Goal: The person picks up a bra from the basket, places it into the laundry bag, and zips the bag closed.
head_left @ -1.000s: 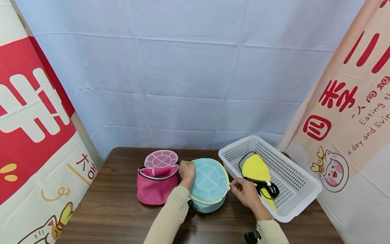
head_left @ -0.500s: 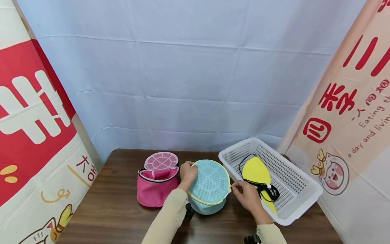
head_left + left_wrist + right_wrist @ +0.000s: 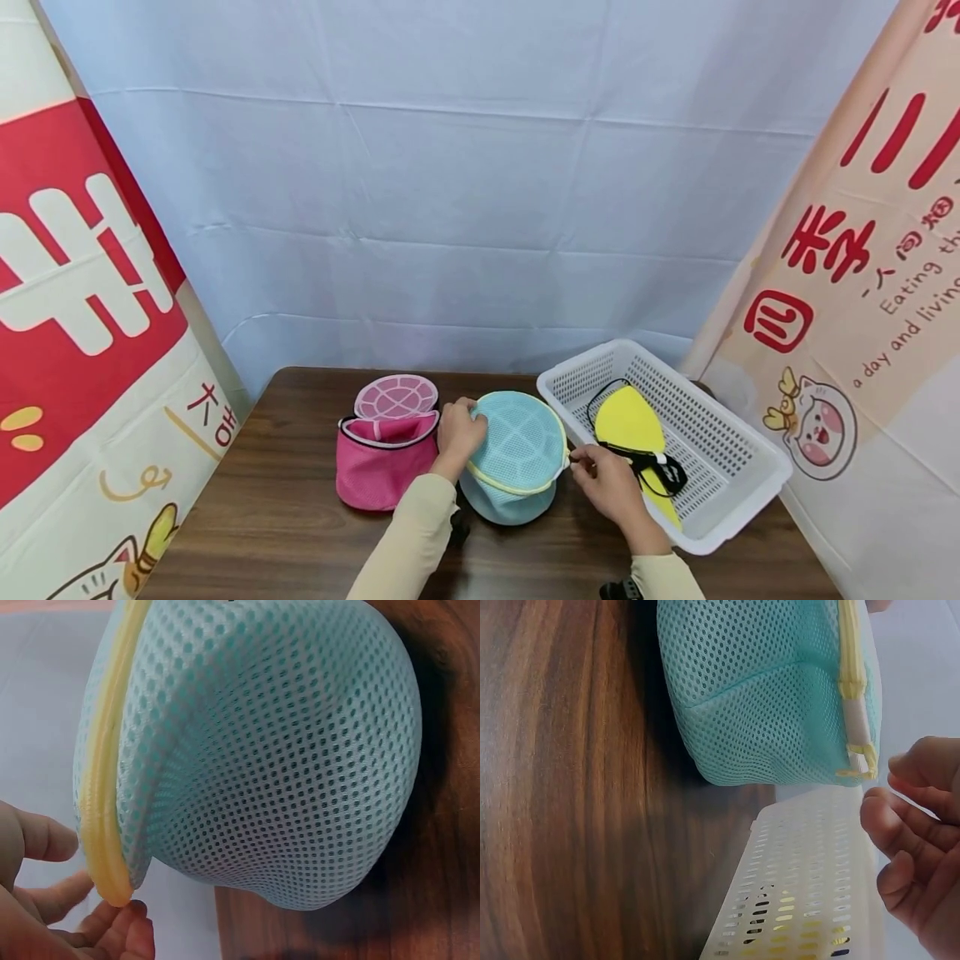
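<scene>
A round light-blue mesh laundry bag (image 3: 517, 442) with a yellow zipper stands on the table, its lid in place on top. At the lid's left edge is my left hand (image 3: 460, 429), its thumb over the top and fingers at the yellow rim (image 3: 105, 817), pinching it. On the opposite side, my right hand (image 3: 606, 483) is beside the zipper's end (image 3: 861, 761). Its thumb and fingers are loosely bent, a small gap from the end tab, with nothing visible between them. The bag's side leans, the lid shifted a little over the base.
A pink mesh bag (image 3: 386, 471) stands at the left with its lid (image 3: 397, 396) folded back. A white perforated basket (image 3: 720, 417) at the right holds yellow pieces (image 3: 630, 421) and a black cord (image 3: 671, 475). The wooden table (image 3: 285, 500) lies beneath; a pale cloth hangs behind.
The left hand has turned and shifted slightly at the rim, tilting the lid so more of the bag's side shows. The right hand has come away from the zipper end it pinched.
</scene>
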`<state>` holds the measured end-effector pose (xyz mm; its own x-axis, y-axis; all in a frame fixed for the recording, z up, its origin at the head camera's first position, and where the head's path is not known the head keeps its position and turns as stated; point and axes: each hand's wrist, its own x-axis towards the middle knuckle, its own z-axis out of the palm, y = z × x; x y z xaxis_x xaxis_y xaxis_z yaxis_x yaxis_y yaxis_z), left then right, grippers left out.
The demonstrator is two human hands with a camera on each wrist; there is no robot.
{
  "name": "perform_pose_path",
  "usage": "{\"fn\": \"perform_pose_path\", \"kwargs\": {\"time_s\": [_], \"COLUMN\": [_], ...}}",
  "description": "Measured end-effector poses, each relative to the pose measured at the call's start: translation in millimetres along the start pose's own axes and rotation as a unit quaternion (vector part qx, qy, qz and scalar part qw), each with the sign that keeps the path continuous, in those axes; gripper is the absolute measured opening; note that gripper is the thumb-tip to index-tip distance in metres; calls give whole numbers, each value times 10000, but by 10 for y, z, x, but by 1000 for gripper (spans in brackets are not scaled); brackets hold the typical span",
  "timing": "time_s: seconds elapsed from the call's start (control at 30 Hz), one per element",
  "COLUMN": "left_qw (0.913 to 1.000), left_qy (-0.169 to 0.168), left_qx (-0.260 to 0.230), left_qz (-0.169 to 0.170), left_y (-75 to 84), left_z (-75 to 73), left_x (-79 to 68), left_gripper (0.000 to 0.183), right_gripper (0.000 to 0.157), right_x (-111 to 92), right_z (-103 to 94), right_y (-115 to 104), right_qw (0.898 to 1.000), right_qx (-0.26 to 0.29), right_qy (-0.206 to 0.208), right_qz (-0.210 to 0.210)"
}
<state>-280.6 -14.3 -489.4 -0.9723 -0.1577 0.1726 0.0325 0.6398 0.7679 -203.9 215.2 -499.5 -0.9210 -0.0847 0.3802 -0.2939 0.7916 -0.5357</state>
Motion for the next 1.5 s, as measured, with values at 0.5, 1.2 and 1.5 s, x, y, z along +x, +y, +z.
{"fn": "perform_pose_path", "kwargs": {"time_s": [0.5, 1.2, 1.5], "left_qw": [9849, 9538, 9487], "left_qy": [440, 1207, 894], "left_qx": [1192, 1876, 2137], "left_qz": [1175, 2011, 2153], "left_y": [-87, -303, -376], "left_z": [-175, -546, -736], "left_x": [-205, -171, -151], "left_gripper": [29, 24, 27], "right_gripper": [29, 38, 40], "right_x": [10, 241, 333], "right_z": [-174, -501, -591], "right_y": [-29, 261, 416], "right_qw": [9909, 9868, 9821], "right_qx": [-1040, -1265, -1269], "right_qy": [-253, -729, -1380], "right_qz": [-811, -694, -173]}}
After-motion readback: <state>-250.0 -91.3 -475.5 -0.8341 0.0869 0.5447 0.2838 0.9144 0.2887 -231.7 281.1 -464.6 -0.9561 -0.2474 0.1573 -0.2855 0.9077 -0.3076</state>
